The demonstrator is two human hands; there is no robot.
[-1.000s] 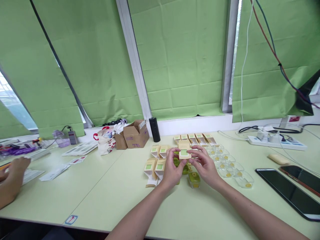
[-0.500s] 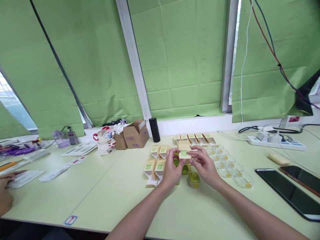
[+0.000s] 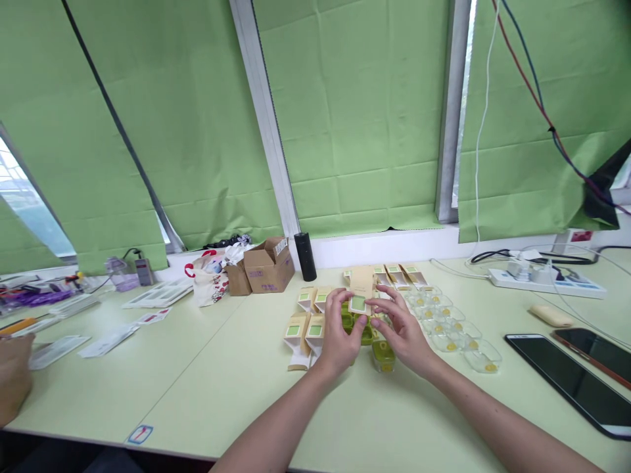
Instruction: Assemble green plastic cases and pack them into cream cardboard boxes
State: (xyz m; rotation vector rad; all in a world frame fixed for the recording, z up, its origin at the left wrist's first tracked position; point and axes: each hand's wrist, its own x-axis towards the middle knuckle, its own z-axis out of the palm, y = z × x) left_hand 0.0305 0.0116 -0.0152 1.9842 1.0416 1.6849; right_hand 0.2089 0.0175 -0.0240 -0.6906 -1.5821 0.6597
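Observation:
My left hand (image 3: 341, 335) pinches the left side of a small beige cardboard box (image 3: 362, 281) with a green square on its front. At the box's right edge, the fingertips of my right hand (image 3: 403, 332) also grip it, thumb low and index finger higher. The box is held tilted above the table. Below my hands are green-lidded small containers (image 3: 383, 355), partly hidden by the fingers. More beige boxes (image 3: 296, 332) with green squares stand left of my left hand, and others (image 3: 414, 276) stand in a row behind.
Clear plastic cups (image 3: 480, 358) with yellow bits lie to the right. Beyond them are a phone (image 3: 566, 381), a second phone (image 3: 599, 355) and a power strip (image 3: 547, 282). A black cylinder (image 3: 305, 256) and cardboard carton (image 3: 269, 266) stand behind. Another person's hand (image 3: 17, 374) is far left.
The box has tipped so that more of its plain upper panel shows, and it has shifted slightly left. My right fingers have spread a little. The other person's hand has moved right.

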